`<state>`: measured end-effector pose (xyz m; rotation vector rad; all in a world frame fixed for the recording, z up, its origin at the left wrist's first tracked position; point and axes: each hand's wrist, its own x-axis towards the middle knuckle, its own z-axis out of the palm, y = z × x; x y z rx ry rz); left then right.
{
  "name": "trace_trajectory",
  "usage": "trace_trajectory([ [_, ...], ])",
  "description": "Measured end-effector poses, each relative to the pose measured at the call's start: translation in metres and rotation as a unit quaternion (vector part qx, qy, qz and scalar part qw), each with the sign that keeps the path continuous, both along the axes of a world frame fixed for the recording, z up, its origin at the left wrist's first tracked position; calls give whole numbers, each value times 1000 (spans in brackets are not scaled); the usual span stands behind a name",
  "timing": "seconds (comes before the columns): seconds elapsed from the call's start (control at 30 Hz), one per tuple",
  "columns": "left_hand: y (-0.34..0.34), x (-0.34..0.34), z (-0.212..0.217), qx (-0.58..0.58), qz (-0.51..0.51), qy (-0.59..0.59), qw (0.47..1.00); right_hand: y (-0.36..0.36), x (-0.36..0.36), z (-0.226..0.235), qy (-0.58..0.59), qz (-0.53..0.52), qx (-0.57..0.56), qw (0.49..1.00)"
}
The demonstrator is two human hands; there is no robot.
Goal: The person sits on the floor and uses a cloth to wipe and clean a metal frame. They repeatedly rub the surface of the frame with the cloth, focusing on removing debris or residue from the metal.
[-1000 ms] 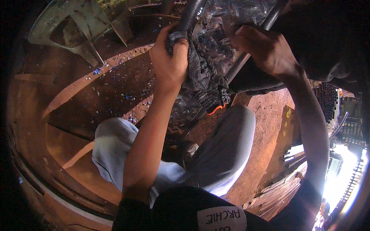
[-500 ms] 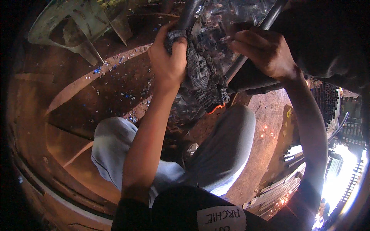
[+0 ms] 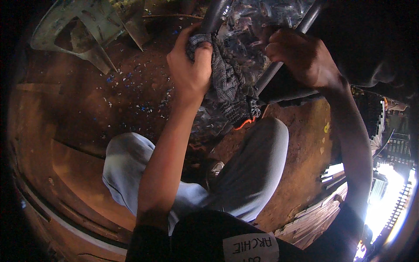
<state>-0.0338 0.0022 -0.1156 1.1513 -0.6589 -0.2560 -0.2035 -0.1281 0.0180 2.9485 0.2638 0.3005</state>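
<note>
A grey knit work glove [image 3: 224,85] with an orange cuff edge is bunched in my left hand [image 3: 190,65]. My left thumb lies over the fabric, right by the lower end of a dark metal tube [image 3: 214,19]. Whether the fingers also grip that tube is hidden. My right hand [image 3: 301,59] is in shadow with its fingers curled closed, beside a second dark tube [image 3: 310,17]; anything in its fingers cannot be made out. Between the two tubes lies a heap of shiny, clear plastic-like pieces [image 3: 248,35].
A worn plastic chair [image 3: 87,26] lies at the upper left. Blue and white scraps [image 3: 139,107] litter the brown floor. Stacked metal bars [image 3: 316,218] lie at the lower right, near a glaring white light [image 3: 386,187]. Dark cloth [image 3: 371,43] fills the upper right.
My right hand has shifted slightly right, away from the glove. My left hand and the glove have stayed put. Orange sparks at the right are gone, and the floor looks dimmer.
</note>
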Motion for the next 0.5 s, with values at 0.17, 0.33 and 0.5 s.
trace_trajectory([
  [0.17, 0, 1, -1, 1, 3, -14, 1000, 5, 0, 2, -18, 3, 27, 999],
  [0.33, -2, 1, 0, -5, 9, -14, 1000, 8, -1, -2, -38, 23, -53, 998],
  [0.5, 1, 1, 0, 13, -5, -6, 1000, 14, -3, -15, -75, 6, -87, 993],
])
